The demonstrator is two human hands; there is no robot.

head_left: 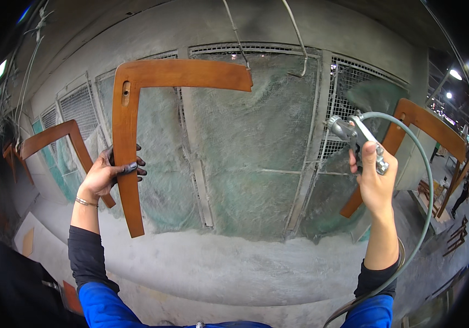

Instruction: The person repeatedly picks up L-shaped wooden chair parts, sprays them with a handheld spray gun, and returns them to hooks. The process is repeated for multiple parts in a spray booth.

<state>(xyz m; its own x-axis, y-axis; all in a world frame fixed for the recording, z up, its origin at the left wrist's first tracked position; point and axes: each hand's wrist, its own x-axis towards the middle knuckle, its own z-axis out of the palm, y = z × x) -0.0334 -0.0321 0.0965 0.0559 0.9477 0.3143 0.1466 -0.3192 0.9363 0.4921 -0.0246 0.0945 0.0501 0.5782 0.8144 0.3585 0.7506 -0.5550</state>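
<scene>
An L-shaped brown wooden frame piece hangs upright left of centre, its top arm reaching right to a hook. My left hand is closed round its long leg, with dark-stained fingertips showing past the far edge. A slotted hole with a small fitting sits near the piece's upper corner. On the right, my right hand grips a metal spray gun by its handle, raised and apart from the wood. The gun's nozzle end faces left and away from me. A grey-green hose loops from the gun down past my right forearm.
Similar wooden pieces hang at the left and behind the gun at the right. Metal hooks drop from above. Green filter sheets with wire grilles form the back wall. More wooden parts stand at the far right.
</scene>
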